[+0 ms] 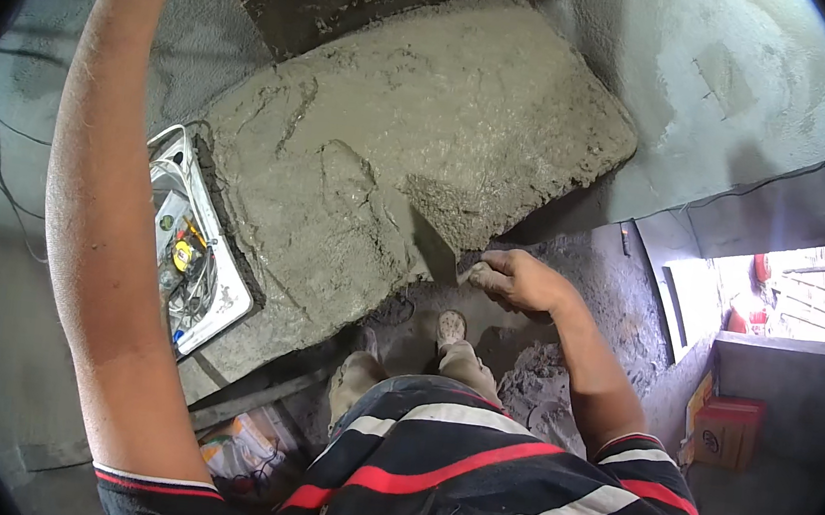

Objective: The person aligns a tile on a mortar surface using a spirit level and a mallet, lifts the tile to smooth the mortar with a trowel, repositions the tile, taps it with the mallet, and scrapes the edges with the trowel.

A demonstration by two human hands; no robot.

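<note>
My right hand (516, 278) is closed around the handle of a trowel (432, 247), at the near edge of a raised slab covered in wet grey mortar (470, 93). The trowel's blade points up and left and rests against the mortar. Rough lumps and ridges lie in the mortar left of the blade, while the far part looks smoother. My left forearm (106, 205) stretches up along the left side, past the slab's left end. The left hand itself is cut off by the top edge of the picture.
A white tub (225, 278) with tools and a yellow tape measure (182, 254) stands on the slab's left end. Plaster walls (743, 81) rise behind and right. Below lie a mortar heap (538, 379), plastic bags (252, 442) and a red box (728, 431) near a bright opening.
</note>
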